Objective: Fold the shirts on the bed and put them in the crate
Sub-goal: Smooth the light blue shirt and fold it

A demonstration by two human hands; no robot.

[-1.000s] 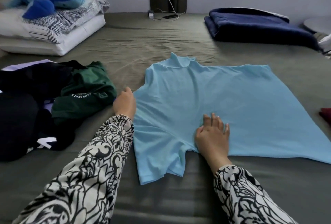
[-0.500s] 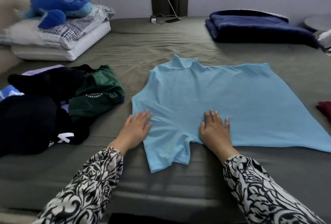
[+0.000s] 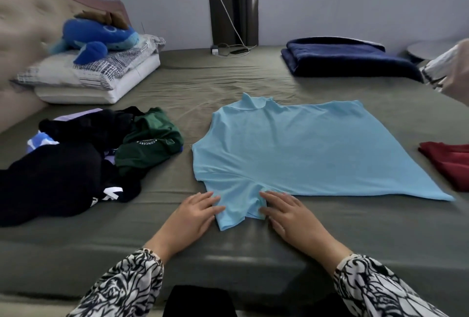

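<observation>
At lower centre of the frame, the left hand [image 3: 193, 215] and right hand [image 3: 291, 216] lie flat on the bed [image 3: 228, 83], fingers straight and slightly spread, gripping nothing. Their fingertips press either side of the near sleeve of the light blue shirt [image 3: 291, 146], which is spread flat mid-frame. A heap of dark clothes [image 3: 63, 169] with a green shirt [image 3: 149, 144] sits at left.
</observation>
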